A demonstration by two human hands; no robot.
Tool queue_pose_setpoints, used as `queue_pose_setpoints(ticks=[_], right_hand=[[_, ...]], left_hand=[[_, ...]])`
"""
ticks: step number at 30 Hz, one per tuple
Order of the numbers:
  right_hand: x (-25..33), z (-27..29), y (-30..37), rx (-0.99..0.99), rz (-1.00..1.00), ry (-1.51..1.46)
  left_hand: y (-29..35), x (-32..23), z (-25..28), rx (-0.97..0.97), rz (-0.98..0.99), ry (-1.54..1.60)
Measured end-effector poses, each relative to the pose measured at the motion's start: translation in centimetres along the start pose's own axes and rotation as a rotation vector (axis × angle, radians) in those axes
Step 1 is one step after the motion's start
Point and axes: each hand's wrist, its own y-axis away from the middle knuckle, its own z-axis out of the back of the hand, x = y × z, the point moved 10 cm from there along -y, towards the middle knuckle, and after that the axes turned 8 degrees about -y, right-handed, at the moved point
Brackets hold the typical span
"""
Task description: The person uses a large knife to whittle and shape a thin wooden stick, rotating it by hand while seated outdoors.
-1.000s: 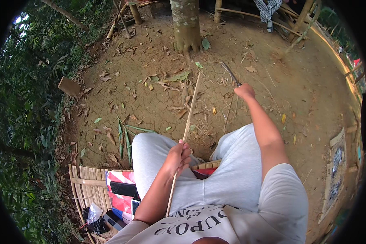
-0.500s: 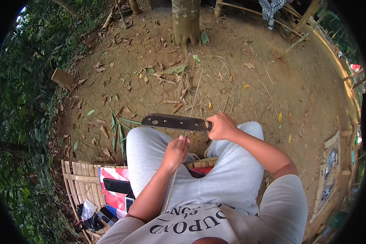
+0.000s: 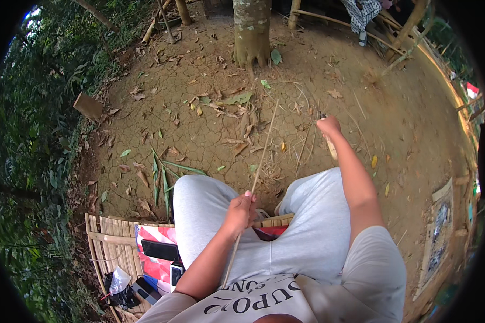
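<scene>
My left hand (image 3: 239, 214) is closed round a long thin pale stick (image 3: 264, 146) between my knees. From my fist the stick runs up and away toward the tree, and its lower end slants back to my shirt. Beyond my right knee, my right hand (image 3: 329, 127) grips the machete by its light wooden handle (image 3: 331, 149), which points back toward me. Only a small dark part of the machete shows past the fist; the blade is edge-on or blurred, so I cannot make it out. The two hands are well apart.
I sit on a slatted bamboo bench (image 3: 112, 238). At my left lie a black phone (image 3: 160, 250) on a red and white sheet (image 3: 159, 232) and a clear plastic bag (image 3: 120, 279). Ahead stands a tree trunk (image 3: 251, 32); leaves litter the cracked soil.
My right hand has swung the machete away from the stick, forward and to the right. The left hand still holds the stick, slightly lower and with its far end tilted more to the right.
</scene>
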Motion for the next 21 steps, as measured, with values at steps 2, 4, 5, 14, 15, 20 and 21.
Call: queue_pose_setpoints(ticks=[2, 4, 5, 14, 15, 20, 21], right_hand=[[0.3, 0.9, 2.4, 0.058, 0.065, -0.132], [3.1, 1.1, 6.3, 0.116, 0.237, -0.221], [4.6, 1.5, 7.6, 0.111, 0.376, -0.211], [8.1, -0.8, 12.8, 0.267, 0.386, -0.053], [7.7, -1.2, 12.0, 0.276, 0.398, -0.028], [3.6, -3.5, 7.3, 0.294, 0.207, 0.165], [2.5, -4.6, 7.1, 0.305, 0.169, 0.163]], left_hand=[[-0.4, -0.4, 0.0, 0.04, 0.043, 0.075], [0.0, -1.9, -0.7, 0.115, 0.064, 0.146], [0.0, -2.0, -0.9, 0.129, 0.098, 0.225], [0.2, -1.8, -2.3, 0.21, 0.22, 0.177], [0.3, -1.6, -2.2, 0.201, 0.232, 0.152], [0.9, 1.1, -1.6, 0.211, 0.276, 0.039], [1.3, 1.2, -1.5, 0.211, 0.284, 0.054]])
